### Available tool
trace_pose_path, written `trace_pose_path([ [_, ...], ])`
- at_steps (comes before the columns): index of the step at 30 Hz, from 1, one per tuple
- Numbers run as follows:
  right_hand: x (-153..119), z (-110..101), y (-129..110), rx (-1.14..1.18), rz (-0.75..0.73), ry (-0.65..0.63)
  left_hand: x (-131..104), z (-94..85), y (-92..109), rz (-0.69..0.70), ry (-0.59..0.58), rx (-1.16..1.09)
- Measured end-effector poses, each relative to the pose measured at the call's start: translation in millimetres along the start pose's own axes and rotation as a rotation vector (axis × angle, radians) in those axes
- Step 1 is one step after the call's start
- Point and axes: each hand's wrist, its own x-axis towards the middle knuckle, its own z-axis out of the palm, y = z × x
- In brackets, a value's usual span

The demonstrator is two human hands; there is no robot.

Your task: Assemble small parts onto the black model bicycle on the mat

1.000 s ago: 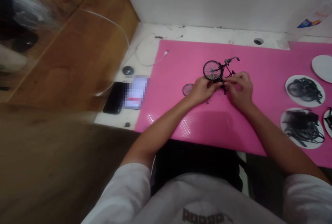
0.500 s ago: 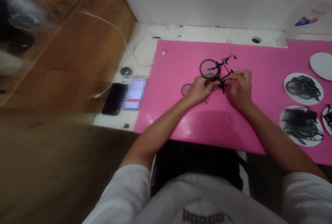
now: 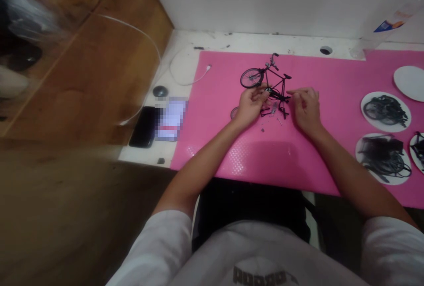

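A black model bicycle (image 3: pixel 275 75) stands tilted over the pink mat, its front wheel (image 3: pixel 251 78) to the left and its saddle to the right. My left hand (image 3: pixel 251 104) is closed on the lower frame near the crank. At the rear end of the frame is my right hand (image 3: pixel 307 108), with curled fingers close together; whether they pinch a small part or touch the frame is unclear. Below the bicycle lie small black parts (image 3: pixel 284 111) and a tiny screw-like piece (image 3: pixel 279 121). A loose wheel (image 3: pixel 234 112) is partly hidden behind my left wrist.
White plates with black bicycle parts (image 3: pixel 386 110) stand on the right of the pink mat (image 3: pixel 205 144), beside a bare white plate (image 3: pixel 414 84). A black phone (image 3: pixel 143 127), a round dark object (image 3: pixel 160 91) and a white cable (image 3: pixel 185 84) are at left. A clear bottle (image 3: pixel 391 25) is at back right.
The bicycle has shifted left and turned, so its saddle and frame now show. My right fingers have drawn back slightly from the lower frame, while my left hand keeps its hold.
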Motion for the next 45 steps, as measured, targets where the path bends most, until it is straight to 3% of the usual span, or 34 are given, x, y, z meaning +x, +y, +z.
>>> trace_pose_path([
  [5,-2,1,-19,0.183,0.055,-0.038,-7,4.2,1,-0.004,-0.072,-0.007],
  [11,-5,6,-25,0.383,0.18,-0.035,-11,4.2,3,-0.003,-0.126,0.014],
  [15,-4,3,-27,0.331,0.126,0.052,-11,4.1,2,-0.013,-0.108,0.008],
  [20,-6,-5,-32,0.097,-0.012,0.19,-16,5.1,11,0.0,-0.097,0.029],
  [25,-11,-5,-38,0.049,-0.051,0.124,-21,9.1,16,-0.005,-0.27,-0.068],
  [28,-13,-3,-38,0.074,-0.091,0.048,-21,11.5,15,-0.038,-0.316,-0.118],
  [34,-11,-5,-39,0.036,-0.118,-0.06,-19,13.6,12,-0.109,-0.267,-0.166],
  [41,6,-28,-26,-0.141,-0.191,0.225,-20,17.7,25,-0.225,-0.149,-0.214],
  [45,16,-31,-1,-0.27,-0.168,0.118,-22,18.2,28,-0.245,-0.115,-0.264],
])
